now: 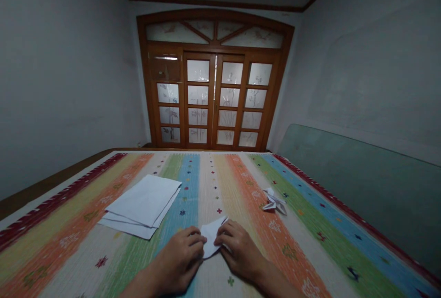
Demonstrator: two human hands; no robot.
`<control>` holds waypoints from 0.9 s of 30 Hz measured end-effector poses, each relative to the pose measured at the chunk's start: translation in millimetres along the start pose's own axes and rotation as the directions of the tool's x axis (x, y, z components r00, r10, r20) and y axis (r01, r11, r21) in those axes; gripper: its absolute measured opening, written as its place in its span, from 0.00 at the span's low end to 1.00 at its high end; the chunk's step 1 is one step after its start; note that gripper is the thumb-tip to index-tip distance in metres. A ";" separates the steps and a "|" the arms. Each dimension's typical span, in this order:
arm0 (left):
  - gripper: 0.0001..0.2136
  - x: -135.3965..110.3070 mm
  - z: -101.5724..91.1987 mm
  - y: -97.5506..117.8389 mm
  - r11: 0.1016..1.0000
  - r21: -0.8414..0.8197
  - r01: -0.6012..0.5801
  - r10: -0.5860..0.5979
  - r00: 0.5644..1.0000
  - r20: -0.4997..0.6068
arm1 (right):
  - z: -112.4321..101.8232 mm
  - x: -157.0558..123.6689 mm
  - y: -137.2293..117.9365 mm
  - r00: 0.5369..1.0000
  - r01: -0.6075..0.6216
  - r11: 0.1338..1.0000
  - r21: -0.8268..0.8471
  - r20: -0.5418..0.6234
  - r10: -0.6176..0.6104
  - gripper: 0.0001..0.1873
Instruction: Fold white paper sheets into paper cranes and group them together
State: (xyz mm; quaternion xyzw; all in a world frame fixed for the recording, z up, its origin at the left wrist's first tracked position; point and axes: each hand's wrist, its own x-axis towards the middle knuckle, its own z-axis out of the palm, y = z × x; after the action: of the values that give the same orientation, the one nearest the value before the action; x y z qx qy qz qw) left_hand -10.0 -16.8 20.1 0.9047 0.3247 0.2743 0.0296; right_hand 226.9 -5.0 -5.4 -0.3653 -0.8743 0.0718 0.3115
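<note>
The small folded paper (210, 235) is at the near middle of the counter (34, 193). Fingers of the left hand (184, 256) close on its left edge; those of the right hand (241, 247) pinch its right side. It should be light, slightly stiff and easily creased, best held gently along its edges.
</note>
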 end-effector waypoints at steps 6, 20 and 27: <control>0.07 -0.8 -8.1 -3.7 0.994 -0.093 0.054 -0.039 0.987 0.157 | -4.9 0.7 -1.8 1.000 -0.003 1.000 0.011 0.025 0.003 0.11; 0.18 1.2 -4.3 -12.7 0.998 -0.055 0.005 0.003 0.989 0.148 | -10.8 3.2 -6.9 0.991 0.013 1.000 0.022 0.130 -0.016 0.11; 0.06 -0.1 5.0 -16.7 0.997 0.005 0.075 -0.075 0.995 0.072 | 1.2 0.4 -3.8 0.998 -0.047 0.999 0.016 0.050 0.046 0.06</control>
State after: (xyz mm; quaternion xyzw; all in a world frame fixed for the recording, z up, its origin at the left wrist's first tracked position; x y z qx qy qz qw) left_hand -17.1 -3.1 12.0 0.9012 0.3574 0.2399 0.0506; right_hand 223.8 -7.4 -4.9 -0.3810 -0.8724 0.0956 0.2910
